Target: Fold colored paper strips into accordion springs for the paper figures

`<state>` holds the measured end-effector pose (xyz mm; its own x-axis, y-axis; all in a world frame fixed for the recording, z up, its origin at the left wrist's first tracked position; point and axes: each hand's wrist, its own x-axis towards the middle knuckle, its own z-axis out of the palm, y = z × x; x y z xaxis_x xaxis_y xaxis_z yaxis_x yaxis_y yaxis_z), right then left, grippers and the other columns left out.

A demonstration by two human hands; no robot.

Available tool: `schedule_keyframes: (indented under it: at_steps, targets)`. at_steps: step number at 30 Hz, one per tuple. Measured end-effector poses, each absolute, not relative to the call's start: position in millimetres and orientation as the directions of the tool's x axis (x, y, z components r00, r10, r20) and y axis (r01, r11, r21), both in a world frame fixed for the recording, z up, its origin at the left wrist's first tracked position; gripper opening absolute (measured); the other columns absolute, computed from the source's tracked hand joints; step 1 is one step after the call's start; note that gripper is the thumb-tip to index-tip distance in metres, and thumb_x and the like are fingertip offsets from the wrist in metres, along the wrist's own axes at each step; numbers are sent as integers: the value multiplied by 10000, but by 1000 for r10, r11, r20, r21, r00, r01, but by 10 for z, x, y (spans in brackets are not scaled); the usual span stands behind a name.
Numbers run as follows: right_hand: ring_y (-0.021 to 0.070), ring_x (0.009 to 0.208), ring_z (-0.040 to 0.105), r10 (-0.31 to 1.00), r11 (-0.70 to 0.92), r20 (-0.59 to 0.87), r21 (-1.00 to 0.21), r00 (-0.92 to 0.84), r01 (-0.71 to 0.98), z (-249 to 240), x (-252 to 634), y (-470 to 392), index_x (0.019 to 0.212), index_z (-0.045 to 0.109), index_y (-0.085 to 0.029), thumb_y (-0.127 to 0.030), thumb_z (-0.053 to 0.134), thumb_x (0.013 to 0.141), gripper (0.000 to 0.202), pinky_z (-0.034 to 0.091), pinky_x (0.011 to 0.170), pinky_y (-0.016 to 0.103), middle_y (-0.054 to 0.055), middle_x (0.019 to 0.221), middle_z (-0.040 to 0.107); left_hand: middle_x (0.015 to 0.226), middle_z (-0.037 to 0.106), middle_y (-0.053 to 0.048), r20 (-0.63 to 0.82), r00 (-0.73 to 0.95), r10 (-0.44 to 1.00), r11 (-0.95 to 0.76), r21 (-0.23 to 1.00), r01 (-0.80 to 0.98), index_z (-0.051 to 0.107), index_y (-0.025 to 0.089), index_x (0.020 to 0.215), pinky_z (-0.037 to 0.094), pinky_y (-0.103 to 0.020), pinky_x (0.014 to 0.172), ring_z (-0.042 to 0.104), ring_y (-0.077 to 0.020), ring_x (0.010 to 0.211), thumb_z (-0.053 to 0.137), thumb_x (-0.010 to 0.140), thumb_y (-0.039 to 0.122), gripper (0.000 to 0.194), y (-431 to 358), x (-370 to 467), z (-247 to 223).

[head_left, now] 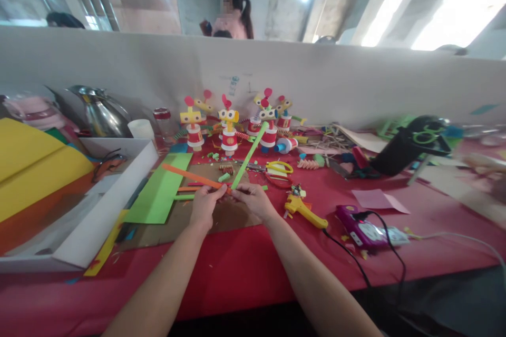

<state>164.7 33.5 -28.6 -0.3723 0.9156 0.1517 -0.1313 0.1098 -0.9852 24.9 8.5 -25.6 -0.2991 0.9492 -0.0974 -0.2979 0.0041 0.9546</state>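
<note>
Left hand: your left hand (207, 205), fingers pinched together, holds the near end of the orange strip (193, 176).
Right hand: your right hand (255, 201), also pinching narrowly, holds the near end of the green strip (250, 155).
Strips: near ends meet between your hands, over the cardboard (158, 234); far ends spread apart.
Room: the red table (239, 268) shows between your forearms; the yellow glue gun (304, 212) lies at right.
White box: this box (114, 197) contains an orange sheet (33, 226) and glasses (109, 160).

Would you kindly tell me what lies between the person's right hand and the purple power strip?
In the head view, a yellow glue gun lies on the red table covering between the right hand and the purple power strip.
</note>
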Motion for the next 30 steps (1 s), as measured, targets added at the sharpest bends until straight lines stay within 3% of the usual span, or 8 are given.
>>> schedule_keyframes:
  at_steps: [6, 14, 18, 21, 25, 28, 30]
  targets:
    - [113, 628, 565, 915, -37, 72, -965, -397, -261, -264, 1629, 294, 707, 711, -156, -425, 750, 624, 284, 472, 670, 257, 16, 678, 654, 541, 641, -15, -108, -285, 952, 14, 950, -312, 648, 139, 620, 383, -258, 545, 539, -125, 501, 815, 514, 364, 300, 96, 266, -260]
    - [91, 557, 509, 957, 28, 83, -980, -278, -197, -336, 1649, 345, 622, 650, -149, -392, 715, 656, 254, 410, 581, 231, -15, 578, 574, 587, 625, 14, -131, -198, 971, 59, 940, -335, 666, 157, 695, 374, -232, 554, 510, -93, 524, 819, 534, 347, 293, 66, 285, -247]
    - [105, 559, 540, 964, 68, 115, -978, -240, -195, -324, 1633, 347, 741, 644, -167, -372, 739, 614, 259, 427, 553, 231, -23, 609, 591, 583, 632, -14, -160, -139, 977, 114, 950, -290, 697, 133, 691, 379, -242, 546, 522, -110, 531, 827, 523, 344, 299, 59, 281, -281]
    - [120, 566, 573, 965, 81, 137, -967, -224, -242, -300, 1615, 338, 827, 605, -183, -359, 761, 584, 338, 453, 546, 238, -24, 630, 611, 590, 649, -36, -195, -165, 967, 124, 923, -364, 706, 118, 685, 398, -257, 549, 541, -129, 543, 844, 493, 306, 302, 65, 261, -262]
    - [99, 505, 526, 972, 156, 186, -969, -146, -192, -263, 1637, 323, 758, 594, -176, -406, 709, 661, 275, 409, 498, 218, -22, 581, 587, 579, 648, -29, -264, -188, 946, 136, 849, -511, 695, 122, 639, 392, -237, 527, 528, -105, 526, 840, 487, 216, 231, 90, 200, -201]
    - [86, 409, 423, 974, 193, 200, -979, -105, -68, -259, 1652, 302, 745, 620, -175, -490, 566, 786, 323, 329, 431, 221, -34, 497, 523, 599, 655, -24, -289, -166, 943, 139, 793, -593, 695, 124, 665, 379, -214, 501, 512, -82, 516, 819, 518, 180, 200, 114, 164, -189]
    - [106, 440, 449, 960, 268, 263, -962, -97, 42, -267, 1644, 279, 752, 647, -179, -502, 527, 816, 350, 347, 454, 234, -18, 513, 539, 595, 647, -13, -303, -164, 939, 140, 772, -621, 689, 127, 670, 359, -201, 472, 497, -70, 502, 818, 513, 160, 206, 121, 163, -197]
